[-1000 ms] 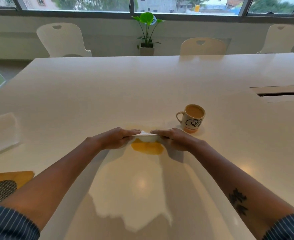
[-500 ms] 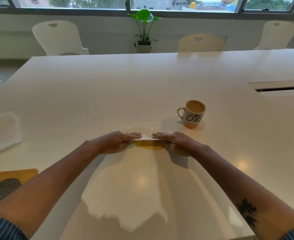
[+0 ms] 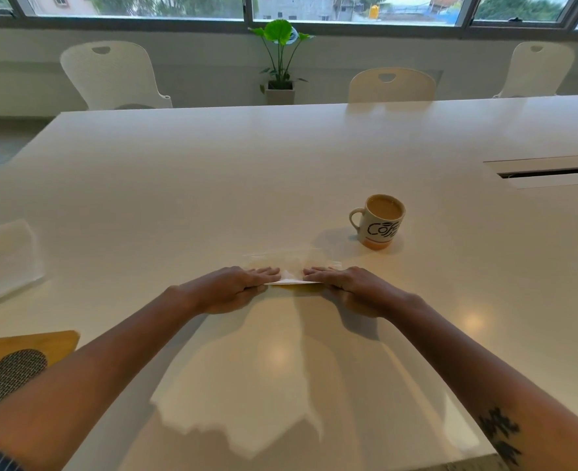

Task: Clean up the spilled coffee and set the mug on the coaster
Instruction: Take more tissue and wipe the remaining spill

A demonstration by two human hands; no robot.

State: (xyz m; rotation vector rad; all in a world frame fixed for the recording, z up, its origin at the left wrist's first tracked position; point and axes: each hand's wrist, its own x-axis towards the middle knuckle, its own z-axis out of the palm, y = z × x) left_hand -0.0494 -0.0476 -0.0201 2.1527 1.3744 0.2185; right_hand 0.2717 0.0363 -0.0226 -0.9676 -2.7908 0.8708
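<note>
A white napkin (image 3: 291, 279) lies flat on the white table (image 3: 281, 171), pressed down over the coffee spill; only a thin yellow-brown edge of the spill (image 3: 298, 287) shows along its near side. My left hand (image 3: 236, 288) holds down its left end and my right hand (image 3: 349, 287) its right end, palms down. A white mug (image 3: 381, 220) with black lettering, full of milky coffee, stands upright on the table to the right and beyond my right hand. A wooden coaster (image 3: 29, 348) with a dark woven pad lies at the near left edge.
A stack of white napkins (image 3: 3, 260) lies at the left. A cable slot (image 3: 549, 171) cuts into the table at the far right. White chairs (image 3: 110, 76) and a potted plant (image 3: 281, 56) stand beyond the far edge, below the windows.
Both hands have pulled the napkin toward me over the spill. The yellow-brown puddle that showed a second ago is now almost fully covered. The mug has not moved.
</note>
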